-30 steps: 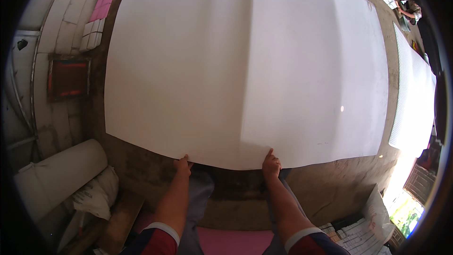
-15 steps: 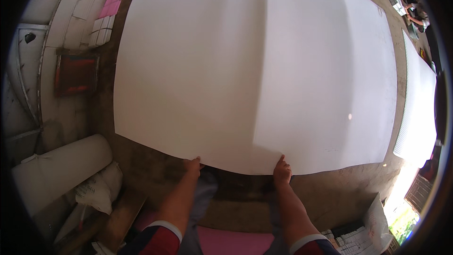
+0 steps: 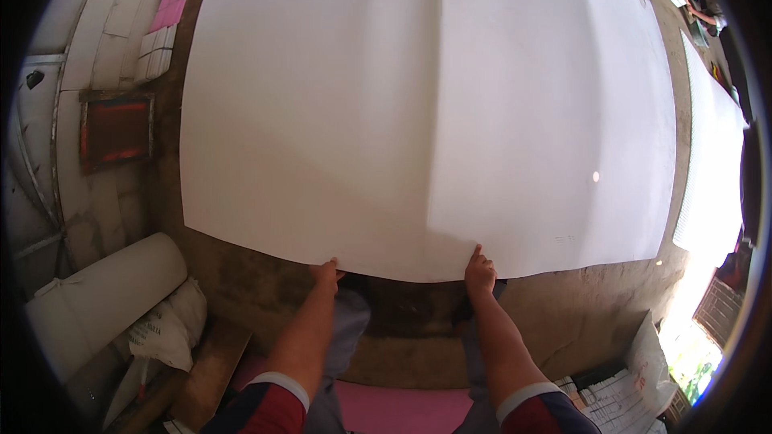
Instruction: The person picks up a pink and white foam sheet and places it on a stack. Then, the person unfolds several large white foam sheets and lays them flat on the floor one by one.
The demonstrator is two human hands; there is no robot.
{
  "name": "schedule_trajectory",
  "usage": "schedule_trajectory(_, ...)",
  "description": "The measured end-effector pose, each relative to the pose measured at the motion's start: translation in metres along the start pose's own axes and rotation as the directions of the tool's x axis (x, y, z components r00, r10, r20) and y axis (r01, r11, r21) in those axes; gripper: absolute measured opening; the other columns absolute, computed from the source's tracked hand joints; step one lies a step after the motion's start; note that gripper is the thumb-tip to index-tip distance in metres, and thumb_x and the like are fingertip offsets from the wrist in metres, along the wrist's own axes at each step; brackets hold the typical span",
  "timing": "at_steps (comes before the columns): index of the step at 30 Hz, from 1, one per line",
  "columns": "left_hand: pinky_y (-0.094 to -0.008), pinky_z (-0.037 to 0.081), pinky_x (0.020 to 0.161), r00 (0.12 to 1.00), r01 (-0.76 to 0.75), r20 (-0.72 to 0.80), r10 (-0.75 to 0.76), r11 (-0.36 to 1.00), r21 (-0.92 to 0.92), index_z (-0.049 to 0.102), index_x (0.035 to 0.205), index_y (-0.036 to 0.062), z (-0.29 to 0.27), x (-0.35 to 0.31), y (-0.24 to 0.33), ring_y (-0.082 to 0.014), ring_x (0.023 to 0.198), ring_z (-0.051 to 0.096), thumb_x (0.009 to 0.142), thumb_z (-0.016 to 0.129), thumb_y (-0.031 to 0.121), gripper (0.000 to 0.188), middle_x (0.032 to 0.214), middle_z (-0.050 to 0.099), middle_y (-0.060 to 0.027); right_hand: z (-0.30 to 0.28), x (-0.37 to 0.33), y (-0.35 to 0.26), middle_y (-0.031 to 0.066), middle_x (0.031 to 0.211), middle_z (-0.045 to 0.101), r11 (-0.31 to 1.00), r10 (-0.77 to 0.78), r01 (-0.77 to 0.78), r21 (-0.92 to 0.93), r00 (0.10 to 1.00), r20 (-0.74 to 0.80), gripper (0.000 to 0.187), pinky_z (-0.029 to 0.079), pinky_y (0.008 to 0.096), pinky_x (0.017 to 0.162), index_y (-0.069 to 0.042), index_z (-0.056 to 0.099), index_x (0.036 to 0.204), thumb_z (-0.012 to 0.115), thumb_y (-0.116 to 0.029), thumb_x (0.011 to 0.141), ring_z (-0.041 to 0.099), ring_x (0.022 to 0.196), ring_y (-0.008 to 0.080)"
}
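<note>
A very large white sheet [image 3: 322, 112] spreads before me, with a soft fold or ridge running lengthwise near its middle. At its near edge, left of centre, my left hand [image 3: 326, 272] is closed on the sheet, thumb on top and the other fingers hidden below. My right hand [image 3: 481, 273] grips the same edge to the right of the ridge, with one finger stretched out over the top surface. The sheet's far edge runs out of view.
On the left are a thick white roll [image 3: 108, 293], a white sack [image 3: 169, 325], a reddish framed panel [image 3: 117, 130] and pink stacked pieces [image 3: 170, 6]. Another white sheet [image 3: 710, 161] lies at right. Far right, another person's arm [image 3: 701, 14] shows. Pink material [image 3: 402, 408] lies below me.
Both hands and the sheet's near edge have shifted slightly away from me. My grip stays the same. The whole view has also turned a little.
</note>
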State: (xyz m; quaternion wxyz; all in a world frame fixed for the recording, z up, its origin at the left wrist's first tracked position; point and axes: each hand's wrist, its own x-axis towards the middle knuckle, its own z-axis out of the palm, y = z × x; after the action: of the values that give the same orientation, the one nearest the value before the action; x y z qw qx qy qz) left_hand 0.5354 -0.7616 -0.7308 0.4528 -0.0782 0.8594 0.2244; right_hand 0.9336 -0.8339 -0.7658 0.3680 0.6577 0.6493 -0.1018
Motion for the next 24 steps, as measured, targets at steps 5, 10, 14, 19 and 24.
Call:
schedule_trajectory(5,-0.0477,0.066,0.084,0.995,0.010,0.095,-0.018,0.996,0.090,0.029,0.139,-0.0046,0.005,-0.006,0.016,-0.0359,0.108,0.065,0.097,0.060,0.001,0.053,0.129,0.052,-0.0253,0.014,0.010,-0.002,0.0127,0.097,0.062,0.997,0.011,-0.011,0.072,1.000,-0.005,0.062,0.057,0.0542,0.048,-0.001,0.039,0.152,0.054,-0.023,0.096,0.065,0.080,0.0313)
schedule_trajectory(10,-0.0465,0.065,0.086,0.993,-0.003,0.119,-0.004,0.998,0.060,0.036,0.135,-0.0067,0.011,0.004,0.020,-0.0354,0.105,0.067,0.097,0.062,0.004,0.047,0.125,0.056,-0.0249,0.010,0.026,0.001,0.0123,0.097,0.062,0.994,0.022,-0.015,0.112,0.998,-0.057,0.063,0.057,0.0536,0.047,-0.002,0.038,0.153,0.054,-0.023,0.096,0.066,0.082,0.0311)
schedule_trajectory(14,-0.0472,0.064,0.084,0.995,0.055,0.083,-0.062,0.996,0.076,0.048,0.130,-0.0050,0.007,0.019,0.011,-0.0360,0.101,0.069,0.099,0.062,0.008,0.036,0.117,0.063,-0.0241,0.008,0.022,0.002,0.0167,0.104,0.062,0.992,0.020,-0.020,0.124,1.000,-0.002,0.068,0.058,0.0538,0.051,-0.005,0.029,0.158,0.053,-0.023,0.097,0.066,0.085,0.0330)
schedule_trajectory(19,-0.0450,0.063,0.077,0.984,0.106,0.127,-0.128,0.980,0.168,0.049,0.131,-0.0030,0.007,0.013,0.021,-0.0318,0.090,0.070,0.100,0.062,0.011,0.036,0.114,0.065,-0.0218,0.001,0.023,0.010,0.0228,0.119,0.058,0.989,0.030,-0.049,0.136,0.991,0.133,0.069,0.060,0.0549,0.059,-0.013,0.021,0.162,0.049,-0.024,0.100,0.067,0.091,0.0368)
schedule_trajectory(24,-0.0434,0.061,0.064,0.957,0.137,0.185,-0.224,0.910,0.391,0.055,0.127,-0.0015,-0.011,-0.004,0.027,-0.0293,0.076,0.071,0.099,0.065,0.022,0.038,0.106,0.069,-0.0199,-0.027,0.015,0.019,0.0224,0.126,0.056,0.977,0.042,-0.084,0.197,0.977,0.208,0.063,0.058,0.0586,0.073,-0.016,0.025,0.161,0.046,-0.025,0.102,0.065,0.101,0.0386)
